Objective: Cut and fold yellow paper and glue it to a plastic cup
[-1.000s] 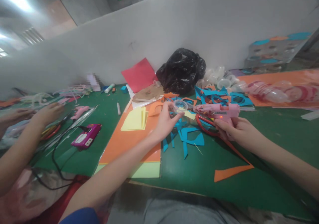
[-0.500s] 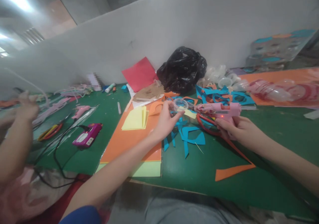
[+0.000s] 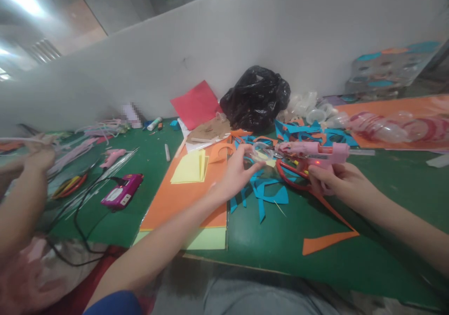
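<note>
A pink glue gun (image 3: 335, 153) is gripped by the fingers of the right hand (image 3: 335, 177), its nozzle directed toward a clear cup (image 3: 264, 150) held by the left hand (image 3: 235, 171); blue scraps (image 3: 278, 195) are strewn near its fingers.

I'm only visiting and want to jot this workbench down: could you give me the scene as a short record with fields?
Left hand: holds a clear round plastic piece; cup or lid, can't tell
Right hand: grips a pink hot glue gun, red light lit, nozzle toward that piece
Beneath the gun: red-handled scissors
Nearby scraps: blue cut-outs
Left of them: folded yellow paper on an orange sheet
Behind: black plastic bag
Far left: co-worker's hands
</note>
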A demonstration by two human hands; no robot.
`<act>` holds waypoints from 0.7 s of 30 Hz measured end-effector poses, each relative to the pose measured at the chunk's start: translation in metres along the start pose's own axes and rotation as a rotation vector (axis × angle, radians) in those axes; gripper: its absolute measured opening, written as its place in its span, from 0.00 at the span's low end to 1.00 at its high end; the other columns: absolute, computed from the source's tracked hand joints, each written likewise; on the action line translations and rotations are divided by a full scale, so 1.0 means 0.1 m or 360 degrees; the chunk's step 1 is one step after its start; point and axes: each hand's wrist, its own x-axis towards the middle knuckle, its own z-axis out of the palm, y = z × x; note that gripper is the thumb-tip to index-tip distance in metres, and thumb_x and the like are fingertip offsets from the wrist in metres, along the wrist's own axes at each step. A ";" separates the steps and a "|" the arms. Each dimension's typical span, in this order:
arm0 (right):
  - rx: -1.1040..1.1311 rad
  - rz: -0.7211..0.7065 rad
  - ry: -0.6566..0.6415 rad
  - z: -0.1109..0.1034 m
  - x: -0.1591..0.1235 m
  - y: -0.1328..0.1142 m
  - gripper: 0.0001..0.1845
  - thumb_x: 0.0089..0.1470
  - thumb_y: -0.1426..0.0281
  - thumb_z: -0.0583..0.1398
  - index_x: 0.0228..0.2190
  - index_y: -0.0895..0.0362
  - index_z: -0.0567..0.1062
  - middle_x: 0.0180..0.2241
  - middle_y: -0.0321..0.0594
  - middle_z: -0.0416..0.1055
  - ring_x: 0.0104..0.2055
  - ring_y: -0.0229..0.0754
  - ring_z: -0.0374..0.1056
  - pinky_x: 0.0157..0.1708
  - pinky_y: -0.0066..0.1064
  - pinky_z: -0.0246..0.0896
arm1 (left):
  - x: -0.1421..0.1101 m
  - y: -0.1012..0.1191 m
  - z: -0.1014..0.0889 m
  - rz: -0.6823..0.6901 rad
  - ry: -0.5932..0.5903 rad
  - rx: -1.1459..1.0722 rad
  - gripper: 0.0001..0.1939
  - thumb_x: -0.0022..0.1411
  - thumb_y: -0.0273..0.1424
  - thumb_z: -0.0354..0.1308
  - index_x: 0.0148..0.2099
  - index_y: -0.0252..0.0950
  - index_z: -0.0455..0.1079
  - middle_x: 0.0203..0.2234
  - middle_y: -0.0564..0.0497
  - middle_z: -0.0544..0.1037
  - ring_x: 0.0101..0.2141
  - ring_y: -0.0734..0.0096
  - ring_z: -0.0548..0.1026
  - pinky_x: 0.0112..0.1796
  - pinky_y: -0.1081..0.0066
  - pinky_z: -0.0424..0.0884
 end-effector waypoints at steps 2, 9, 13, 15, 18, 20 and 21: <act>0.0017 -0.0036 -0.0015 0.01 0.00 0.00 0.36 0.41 0.34 0.56 0.10 0.53 0.65 0.14 0.39 0.64 0.20 0.39 0.58 0.26 0.34 0.55 | -0.01 0.03 -0.01 0.0039 -0.0041 0.0063 0.13 0.64 0.35 0.63 0.46 0.40 0.63 0.45 0.47 0.73 0.47 0.64 0.73 0.46 0.62 0.68; 0.0036 -0.0070 -0.0026 0.03 0.00 0.00 0.39 0.37 0.28 0.56 0.11 0.53 0.64 0.14 0.37 0.62 0.19 0.38 0.57 0.25 0.34 0.55 | -0.01 -0.02 0.00 0.0119 -0.0108 0.0115 0.14 0.64 0.37 0.63 0.47 0.41 0.64 0.47 0.46 0.74 0.50 0.61 0.72 0.51 0.59 0.68; 0.0012 -0.0068 0.0006 0.03 0.01 0.03 0.41 0.34 0.26 0.55 0.11 0.53 0.64 0.13 0.37 0.62 0.19 0.38 0.58 0.26 0.35 0.56 | -0.01 -0.05 0.01 0.0112 -0.0119 0.0137 0.15 0.64 0.37 0.63 0.50 0.41 0.65 0.47 0.46 0.74 0.50 0.61 0.73 0.51 0.59 0.68; -0.0018 -0.0099 0.0015 0.04 0.02 0.04 0.41 0.36 0.26 0.54 0.11 0.53 0.64 0.13 0.37 0.62 0.19 0.38 0.58 0.27 0.35 0.57 | -0.01 -0.05 0.01 0.0115 -0.0117 0.0148 0.16 0.64 0.37 0.64 0.51 0.41 0.65 0.47 0.47 0.75 0.50 0.61 0.73 0.51 0.60 0.68; -0.0059 -0.0159 0.0023 0.04 0.03 0.04 0.42 0.37 0.26 0.53 0.10 0.53 0.64 0.13 0.37 0.62 0.18 0.38 0.57 0.26 0.35 0.58 | -0.01 -0.05 0.01 0.0117 -0.0119 0.0169 0.17 0.63 0.37 0.64 0.51 0.41 0.65 0.47 0.47 0.75 0.50 0.60 0.73 0.49 0.60 0.69; -0.0069 -0.0179 0.0026 0.04 0.03 0.03 0.42 0.36 0.25 0.53 0.10 0.52 0.64 0.12 0.37 0.62 0.18 0.39 0.57 0.26 0.35 0.58 | -0.01 -0.05 0.01 0.0126 -0.0119 0.0175 0.17 0.63 0.37 0.65 0.51 0.42 0.66 0.47 0.46 0.75 0.49 0.60 0.73 0.49 0.59 0.69; -0.0070 -0.0179 0.0029 0.04 0.03 0.03 0.42 0.36 0.25 0.53 0.10 0.52 0.64 0.12 0.37 0.62 0.18 0.39 0.57 0.26 0.35 0.59 | -0.01 -0.06 0.01 0.0134 -0.0118 0.0175 0.17 0.63 0.37 0.65 0.51 0.42 0.66 0.47 0.46 0.75 0.49 0.60 0.73 0.50 0.59 0.69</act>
